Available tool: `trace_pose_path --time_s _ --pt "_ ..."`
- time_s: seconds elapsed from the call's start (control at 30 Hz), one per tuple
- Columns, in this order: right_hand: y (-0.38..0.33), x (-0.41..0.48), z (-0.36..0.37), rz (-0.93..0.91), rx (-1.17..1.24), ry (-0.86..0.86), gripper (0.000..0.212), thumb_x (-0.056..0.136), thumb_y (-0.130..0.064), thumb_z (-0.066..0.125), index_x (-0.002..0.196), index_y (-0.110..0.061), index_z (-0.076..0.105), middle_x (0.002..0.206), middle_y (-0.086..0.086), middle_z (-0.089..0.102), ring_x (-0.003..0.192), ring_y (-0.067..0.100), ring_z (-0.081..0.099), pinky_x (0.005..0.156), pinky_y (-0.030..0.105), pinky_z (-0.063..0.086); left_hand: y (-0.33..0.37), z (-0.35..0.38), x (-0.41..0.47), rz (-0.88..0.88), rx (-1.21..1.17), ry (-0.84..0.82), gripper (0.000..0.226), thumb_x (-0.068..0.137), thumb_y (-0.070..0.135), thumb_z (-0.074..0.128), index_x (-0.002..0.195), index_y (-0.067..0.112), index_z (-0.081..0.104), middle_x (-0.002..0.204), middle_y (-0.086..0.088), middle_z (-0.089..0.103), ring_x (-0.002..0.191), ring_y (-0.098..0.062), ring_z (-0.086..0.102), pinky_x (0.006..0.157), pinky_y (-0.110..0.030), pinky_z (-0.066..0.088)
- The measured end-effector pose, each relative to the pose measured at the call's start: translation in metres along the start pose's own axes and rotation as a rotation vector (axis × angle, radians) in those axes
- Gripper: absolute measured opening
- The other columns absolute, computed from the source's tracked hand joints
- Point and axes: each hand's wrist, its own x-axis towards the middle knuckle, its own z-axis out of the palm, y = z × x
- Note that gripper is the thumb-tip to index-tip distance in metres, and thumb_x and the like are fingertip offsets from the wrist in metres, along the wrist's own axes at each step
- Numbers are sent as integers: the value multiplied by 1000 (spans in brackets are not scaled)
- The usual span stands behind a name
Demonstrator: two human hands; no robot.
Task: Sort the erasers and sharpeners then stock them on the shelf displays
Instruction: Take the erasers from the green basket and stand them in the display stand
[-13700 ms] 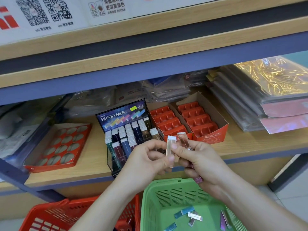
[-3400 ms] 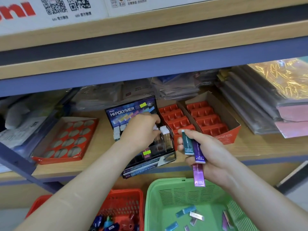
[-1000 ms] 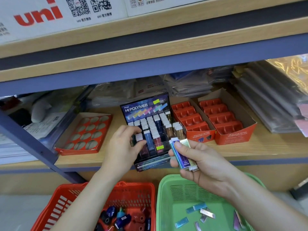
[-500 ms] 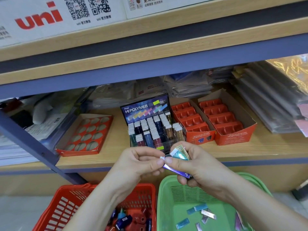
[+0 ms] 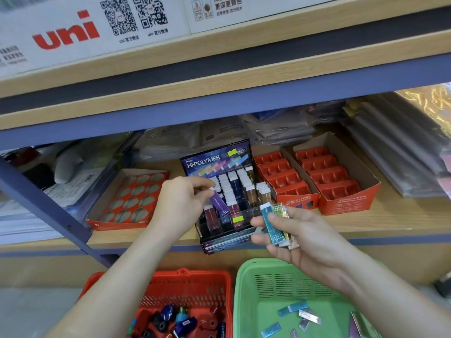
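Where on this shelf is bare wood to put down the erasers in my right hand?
Front right: bare shelf between the right red box and the stacked folders. Narrow strip between the round-hole tray and eraser display, partly under your left hand. The back is packed.

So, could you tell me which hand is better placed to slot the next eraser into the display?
Left: the left hand pinches a purple eraser over the display box; the right hand grips the spare erasers.
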Motion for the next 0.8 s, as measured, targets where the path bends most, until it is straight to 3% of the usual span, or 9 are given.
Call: trace_pose_path --time_s 0.13,0.23,0.3,0.5,0.67,0.8 --pt "0 -2 0 -4 -3 -3 19 95 -8 55 111 2 61 101 14 74 74 23 74 49 23 57 -4 -2 6 15 56 0 11 88 15 68 97 17 75 83 7 67 75 -4 57 64 -3 36" --pt "0 -1 0 5 34 36 16 94 -6 57 108 1 60 101 20 71 74 26 74 49 26 57 -6 0 8 45 72 -2 10 88 13 67 95 16 74 80 7 66 74 -5 58 69 -14 43" --pt "0 0 0 16 55 75 16 93 -2 59 108 2 58 111 28 65 75 28 74 50 27 57 -6 1 8 60 52 12 11 88 12 66 96 16 73 79 8 65 73 -2 57 67 -11 41" --pt "2 1 -1 10 39 101 16 92 1 57 109 1 57 121 35 59 72 26 73 49 27 57 -23 -17 8 73 -3 199 13 87 8 65 95 16 71 87 3 66 80 -12 59 74 -25 45" --pt "3 -1 1 24 -11 110 17 94 -7 58 111 -5 57 111 28 66 71 30 74 43 24 55 -41 -14 4 71 41 153 16 86 3 64 89 17 70 82 5 64 75 -6 55 71 -25 43" --pt "6 0 4 9 -80 114 10 93 -14 62 103 -12 60 80 8 63 50 18 62 34 18 42 -50 -4 -3 65 45 72 14 86 6 66 89 18 72 81 9 65 77 -2 58 71 -19 44"
